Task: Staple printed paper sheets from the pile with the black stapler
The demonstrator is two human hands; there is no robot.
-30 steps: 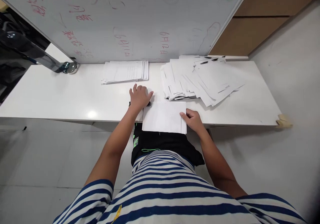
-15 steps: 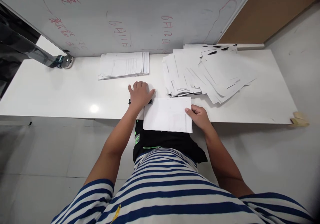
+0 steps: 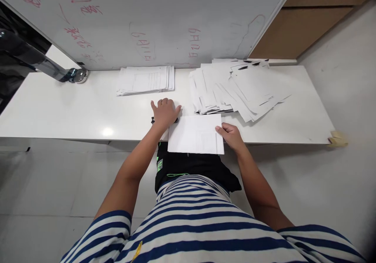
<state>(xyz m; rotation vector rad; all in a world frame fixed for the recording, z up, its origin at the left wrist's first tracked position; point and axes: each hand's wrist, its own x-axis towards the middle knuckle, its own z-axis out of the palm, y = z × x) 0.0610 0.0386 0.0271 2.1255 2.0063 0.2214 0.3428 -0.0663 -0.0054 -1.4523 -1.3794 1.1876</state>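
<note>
A white worktop [image 3: 73,110] is running beneath a whiteboard [image 3: 164,16] marked in red, with brown cardboard [image 3: 305,31] showing behind its right end and grey floor tiles [image 3: 53,184] spreading in front. A dark cylinder [image 3: 32,55] is slanting in at the far left. A neat paper stack [image 3: 147,79] is lying near the board, and a loose paper heap [image 3: 235,88] is fanning out to its right.

The person's white sheets [image 3: 188,133] are straddling the worktop's front edge, their lower part jutting out over the lap. The right hand [image 3: 232,135] is pinching their right edge between thumb and curled fingers. The left hand [image 3: 165,112] is lying with fingers spread, its palm covering most of a black object [image 3: 176,120] by the sheets' upper left corner; whether it is pressing down, I cannot tell. Room is opening leftward along the front edge, while the heap is crowding the space just beyond the sheets.

Compared with a second ago, the right hand is sitting slightly farther right, and a faint printed frame is showing more clearly on the sheets.
</note>
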